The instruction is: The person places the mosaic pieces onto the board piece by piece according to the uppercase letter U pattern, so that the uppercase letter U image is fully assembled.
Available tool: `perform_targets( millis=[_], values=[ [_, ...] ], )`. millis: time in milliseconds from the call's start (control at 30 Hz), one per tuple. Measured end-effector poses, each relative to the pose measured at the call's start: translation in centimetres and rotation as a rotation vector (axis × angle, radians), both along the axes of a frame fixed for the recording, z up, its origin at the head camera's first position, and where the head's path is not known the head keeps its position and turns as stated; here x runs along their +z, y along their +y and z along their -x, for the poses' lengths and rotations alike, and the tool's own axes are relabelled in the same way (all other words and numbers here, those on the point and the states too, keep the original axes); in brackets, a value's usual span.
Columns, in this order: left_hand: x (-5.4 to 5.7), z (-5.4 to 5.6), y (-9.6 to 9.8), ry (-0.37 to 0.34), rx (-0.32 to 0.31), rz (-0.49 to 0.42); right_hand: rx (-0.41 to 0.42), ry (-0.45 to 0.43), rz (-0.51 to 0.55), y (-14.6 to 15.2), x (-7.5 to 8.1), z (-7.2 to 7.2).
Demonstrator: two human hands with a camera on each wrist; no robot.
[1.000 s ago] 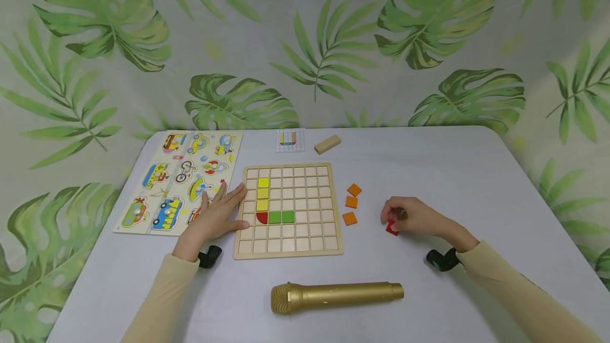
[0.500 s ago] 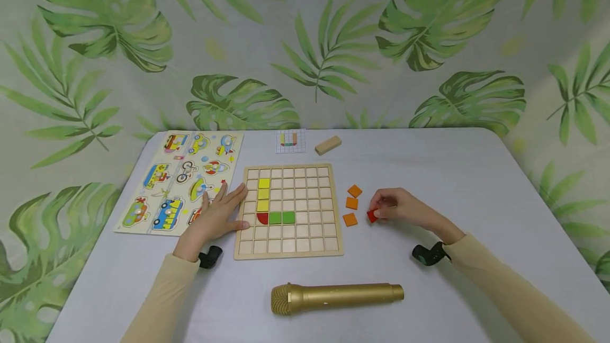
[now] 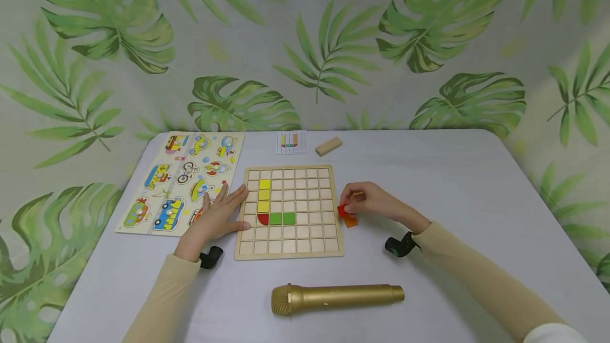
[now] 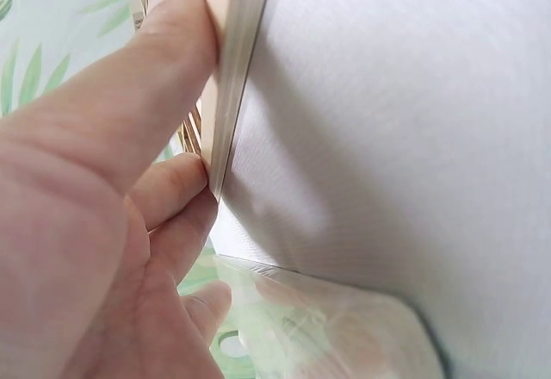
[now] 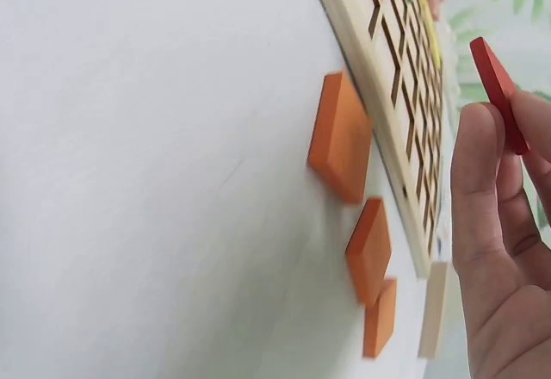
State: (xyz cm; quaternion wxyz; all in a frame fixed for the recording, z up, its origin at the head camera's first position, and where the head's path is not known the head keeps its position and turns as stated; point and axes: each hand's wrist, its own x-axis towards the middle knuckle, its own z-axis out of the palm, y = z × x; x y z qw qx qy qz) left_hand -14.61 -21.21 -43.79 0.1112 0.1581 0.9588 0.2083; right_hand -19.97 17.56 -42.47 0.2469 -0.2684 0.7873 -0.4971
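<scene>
My right hand (image 3: 369, 201) pinches a red tile (image 5: 497, 90) between thumb and fingers, lifted close to the right edge of the wooden grid board (image 3: 308, 235). Under and beside it lie three orange tiles (image 5: 343, 142), mostly covered by the hand in the head view. At the board's left edge my left hand (image 3: 216, 218) rests with fingers spread, thumb and fingertips against the frame. In the grid, a column of three yellow tiles (image 3: 264, 195) stands above a red tile with a rounded corner (image 3: 263, 219), and two green tiles (image 3: 282, 218) continue to its right.
A vehicle picture puzzle (image 3: 173, 189) lies left, partly beneath the left hand. Behind the board are a small pattern card (image 3: 292, 142) and a plain wooden block (image 3: 329, 146). A gold microphone (image 3: 338, 299) lies across the front of the table. A leaf-print cloth hangs behind.
My right hand has lifted the red tile from the table at right and carried it left, over the orange tiles to the board's edge. The left hand has stayed put.
</scene>
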Motion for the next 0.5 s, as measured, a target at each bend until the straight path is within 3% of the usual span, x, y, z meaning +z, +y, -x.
perform_targets(
  millis=[500],
  values=[
    [0.2, -0.1, 0.1, 0.021, -0.004, 0.005, 0.071, 0.048, -0.017, -6.4, -0.8, 0.5]
  ],
)
